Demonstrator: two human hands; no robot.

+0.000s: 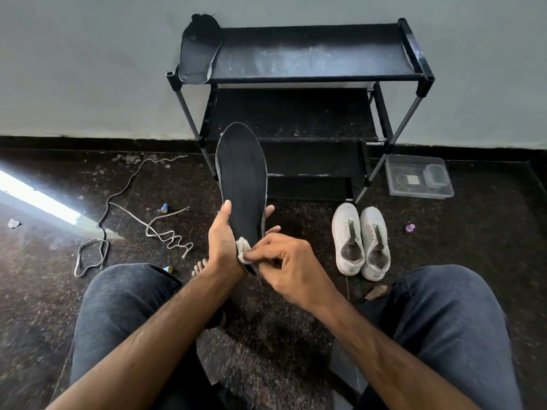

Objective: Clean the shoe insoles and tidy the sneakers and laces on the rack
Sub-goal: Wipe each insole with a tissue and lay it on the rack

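2 insoles (242,179) | left grip (222,241) holds one | right grip (284,258) pinches cloth (243,249) | 2 sneakers (359,241) | 2 laces (165,229)

I sit facing a pale grey wall (88,69) with a black skirting (88,142). The dark speckled floor (473,232) catches a bright strip of light (38,199) at my left.

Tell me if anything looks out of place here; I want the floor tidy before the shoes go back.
Yes. Two loose laces lie tangled across the floor left of the rack, not in the sneakers. Small coloured caps are scattered about. One insole hangs askew over the top shelf's left corner.
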